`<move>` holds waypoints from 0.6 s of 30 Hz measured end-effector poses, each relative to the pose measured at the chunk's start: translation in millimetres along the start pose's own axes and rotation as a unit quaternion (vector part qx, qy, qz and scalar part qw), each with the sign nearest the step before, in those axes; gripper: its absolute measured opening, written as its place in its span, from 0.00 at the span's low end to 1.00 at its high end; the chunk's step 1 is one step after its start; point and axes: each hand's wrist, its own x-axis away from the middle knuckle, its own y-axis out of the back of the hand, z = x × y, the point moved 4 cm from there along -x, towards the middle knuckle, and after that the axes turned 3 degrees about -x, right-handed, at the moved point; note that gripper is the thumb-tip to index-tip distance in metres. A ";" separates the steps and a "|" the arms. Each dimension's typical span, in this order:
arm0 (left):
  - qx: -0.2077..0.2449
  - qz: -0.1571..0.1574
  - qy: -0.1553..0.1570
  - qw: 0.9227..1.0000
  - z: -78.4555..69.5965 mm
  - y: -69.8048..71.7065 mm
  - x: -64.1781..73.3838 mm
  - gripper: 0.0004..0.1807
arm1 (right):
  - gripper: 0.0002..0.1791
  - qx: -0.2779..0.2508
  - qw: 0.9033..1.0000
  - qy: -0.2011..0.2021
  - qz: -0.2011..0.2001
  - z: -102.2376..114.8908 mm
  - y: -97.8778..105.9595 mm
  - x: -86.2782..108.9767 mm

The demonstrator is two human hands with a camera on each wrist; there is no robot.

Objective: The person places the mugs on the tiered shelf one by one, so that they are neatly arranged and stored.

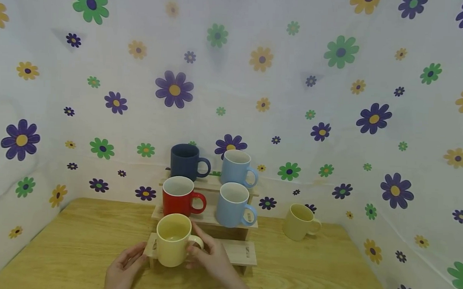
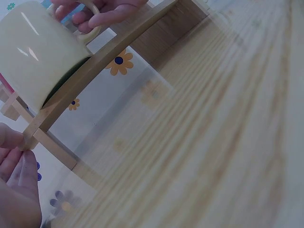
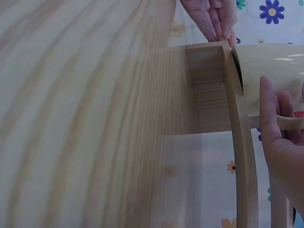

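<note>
A pale yellow mug [image 1: 171, 246] stands at the left end of the lowest step of a three-step wooden rack [image 1: 241, 252]. My right hand [image 1: 214, 258] holds the mug by its handle, which points right; the right wrist view shows the fingers [image 3: 269, 109] at the handle. A dark gap shows under part of the base, and whether the mug fully rests on the board I cannot tell. My left hand [image 1: 124, 268] pinches the left end of that same step, thumb and fingertips [image 2: 29, 159] on the board's end.
On the middle step stand a red mug [image 1: 177, 200] and a light blue mug [image 1: 231, 208]. The top step bears a dark blue mug [image 1: 183, 162] and another light blue mug [image 1: 234, 168]. A second yellow mug [image 1: 298, 223] sits on the wooden table [image 1: 307, 266], right of the rack.
</note>
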 end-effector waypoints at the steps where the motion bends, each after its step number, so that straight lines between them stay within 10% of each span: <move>1: 0.001 0.000 -0.001 1.000 -0.2 0.2 -0.1 0.33 | 0.33 0.015 1.000 0.005 0.002 0.9 1.2 1.7; 10: 0.004 -0.001 -0.003 1.000 -0.9 0.0 -0.5 0.32 | 0.32 0.251 0.967 0.032 -0.040 15.0 18.2 18.7; 18: 0.000 -0.002 -0.002 1.000 -1.2 0.1 0.1 0.32 | 0.31 0.278 0.960 0.042 -0.007 20.7 30.4 31.5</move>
